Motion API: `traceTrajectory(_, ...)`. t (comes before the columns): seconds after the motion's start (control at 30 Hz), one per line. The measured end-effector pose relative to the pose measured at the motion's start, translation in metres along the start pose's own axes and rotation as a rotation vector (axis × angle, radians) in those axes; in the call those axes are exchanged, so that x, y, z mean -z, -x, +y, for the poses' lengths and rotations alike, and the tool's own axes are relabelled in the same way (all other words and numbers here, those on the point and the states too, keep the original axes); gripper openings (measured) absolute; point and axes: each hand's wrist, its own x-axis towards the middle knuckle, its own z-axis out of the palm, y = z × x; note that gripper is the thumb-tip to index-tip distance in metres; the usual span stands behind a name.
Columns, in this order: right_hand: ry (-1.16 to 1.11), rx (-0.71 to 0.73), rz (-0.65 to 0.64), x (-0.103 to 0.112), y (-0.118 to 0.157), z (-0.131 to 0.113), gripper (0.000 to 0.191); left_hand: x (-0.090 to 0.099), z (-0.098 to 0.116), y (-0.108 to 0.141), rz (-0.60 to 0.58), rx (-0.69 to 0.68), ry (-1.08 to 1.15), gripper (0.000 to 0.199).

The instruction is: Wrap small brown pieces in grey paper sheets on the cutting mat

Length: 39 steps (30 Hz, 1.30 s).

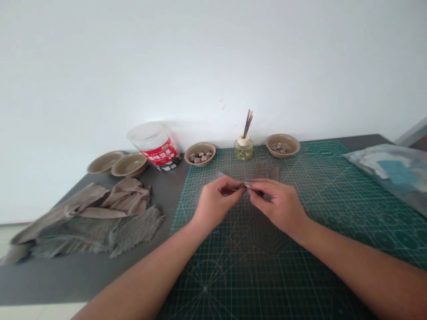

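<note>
My left hand (216,200) and my right hand (282,202) meet fingertip to fingertip above the green cutting mat (213,258). Thumb and index finger are pinched together on each. A small, thin grey piece (252,188) shows between the right fingers; its kind is unclear. Whatever the left fingertips pinch is tiny, dark and mostly hidden. Just behind the hands lies a brown square of what looks like sandpaper (267,171), with a handwritten number on it. Part of a clear flat sheet (220,174) shows behind my left hand.
At the back stand a bowl of stones (189,160), a reed diffuser (243,150), another bowl with fewer stones (293,146) and a tilted plastic jar (150,133). Two bowls (129,167) and a crumpled cloth (110,222) are left. A plastic bag (400,166) lies right.
</note>
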Motion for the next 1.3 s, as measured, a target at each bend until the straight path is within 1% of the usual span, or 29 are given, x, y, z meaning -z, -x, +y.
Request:
traceTrajectory(0.1, 0.057, 0.044, 0.029, -0.001, 0.000, 0.000, 0.021, 0.000, 0.000, 0.000, 0.014, -0.035, -0.049, 0.014)
traceTrajectory(0.23, 0.127, 0.101, -0.002, -0.003, 0.001, 0.002, 0.023, -0.002, 0.000, 0.000, -0.010, -0.010, -0.003, 0.012)
traceTrajectory(0.37, 0.220, 0.247, -0.065, -0.005, 0.002, 0.005, 0.030, -0.002, 0.003, 0.002, -0.002, 0.007, -0.046, 0.006)
traceTrajectory(0.43, 0.273, 0.310, -0.092, -0.006, 0.002, 0.007, 0.032, -0.002, 0.004, 0.003, 0.022, 0.014, -0.063, 0.007)
traceTrajectory(0.53, 0.342, 0.332, -0.098, -0.005, 0.001, 0.007, 0.033, -0.003, 0.005, 0.004, 0.041, 0.021, -0.061, 0.008)
traceTrajectory(0.67, 0.372, 0.386, -0.109, -0.003, 0.001, 0.004, 0.035, -0.005, 0.005, 0.005, 0.067, -0.008, -0.049, 0.012)
traceTrajectory(0.97, 0.450, 0.347, -0.087, -0.005, 0.004, -0.002, 0.039, -0.007, 0.006, 0.009, 0.136, -0.059, -0.032, 0.014)
traceTrajectory(1.13, 0.468, 0.343, -0.087, -0.006, 0.005, -0.005, 0.041, -0.007, 0.005, 0.010, 0.119, -0.098, -0.054, 0.013)
traceTrajectory(1.3, 0.448, 0.299, -0.059, -0.006, 0.006, -0.010, 0.042, -0.007, 0.003, 0.011, 0.121, -0.146, -0.068, 0.011)
